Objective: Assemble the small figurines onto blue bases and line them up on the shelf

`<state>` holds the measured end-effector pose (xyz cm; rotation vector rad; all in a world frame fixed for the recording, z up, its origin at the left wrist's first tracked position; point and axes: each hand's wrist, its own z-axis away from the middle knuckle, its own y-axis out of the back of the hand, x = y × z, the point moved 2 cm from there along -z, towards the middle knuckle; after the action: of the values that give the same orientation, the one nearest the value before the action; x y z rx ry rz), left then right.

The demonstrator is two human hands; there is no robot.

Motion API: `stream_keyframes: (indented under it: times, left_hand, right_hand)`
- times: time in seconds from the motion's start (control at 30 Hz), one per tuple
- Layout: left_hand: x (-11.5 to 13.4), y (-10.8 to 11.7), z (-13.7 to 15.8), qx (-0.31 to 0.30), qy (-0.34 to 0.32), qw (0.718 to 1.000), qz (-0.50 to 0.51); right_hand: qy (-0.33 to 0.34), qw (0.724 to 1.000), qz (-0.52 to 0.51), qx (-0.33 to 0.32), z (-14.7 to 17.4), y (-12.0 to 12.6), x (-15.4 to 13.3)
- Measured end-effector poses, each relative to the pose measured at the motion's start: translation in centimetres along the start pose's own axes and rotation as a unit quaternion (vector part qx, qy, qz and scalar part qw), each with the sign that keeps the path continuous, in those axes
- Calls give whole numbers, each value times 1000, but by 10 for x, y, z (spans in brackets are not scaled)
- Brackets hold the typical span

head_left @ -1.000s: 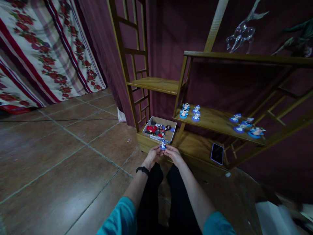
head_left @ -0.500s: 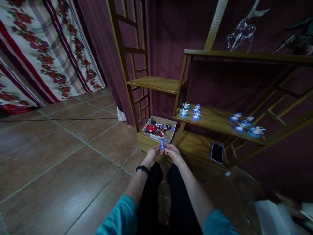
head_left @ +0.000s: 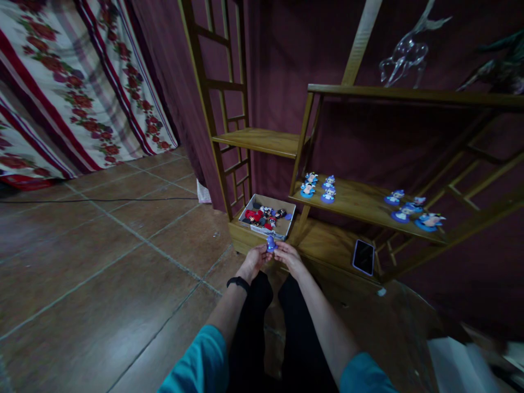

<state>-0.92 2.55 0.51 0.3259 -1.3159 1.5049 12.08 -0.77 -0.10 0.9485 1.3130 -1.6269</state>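
Note:
Between my two hands is a small purple figurine (head_left: 271,244), held upright in front of the shelf unit. My left hand (head_left: 256,258) grips it from the left with closed fingertips, and a dark band circles that wrist. From the other side, my right hand (head_left: 289,255) has its fingers closed on the same figurine. Just beyond my hands, a shallow cardboard box (head_left: 287,234) holds several red, black and white figurines (head_left: 262,216) in a jumble. On the shelf to the right stand several blue and purple figurines (head_left: 328,194) in a group, with another group (head_left: 403,212) farther right.
A wooden shelf unit (head_left: 262,141) rises ahead against a dark red curtain. A phone or tablet (head_left: 363,256) lies on its lower board. A clear glass deer (head_left: 407,52) stands on the upper board. A dark cable (head_left: 102,200) crosses the tiled floor at left.
The purple figurine has turned slightly in my fingers, and its visible side looks different. My hands stay in nearly the same place; the shelf and box have not changed.

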Motion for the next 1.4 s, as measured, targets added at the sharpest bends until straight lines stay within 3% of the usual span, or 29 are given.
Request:
stream_keyframes:
  times: [0.73, 1.0, 1.4]
  left_hand:
    - [-1, 1, 2, 0, -22, 1000, 15]
    - [-2, -2, 5, 5, -47, 999, 15]
    - [-2, -3, 3, -31, -62, 998, 12]
  right_hand:
    - [-3, 999, -28, 35, -1, 4, 0]
    - [22, 999, -44, -23, 3, -1, -4]
    - [16, 999, -42, -8, 0, 2, 0]
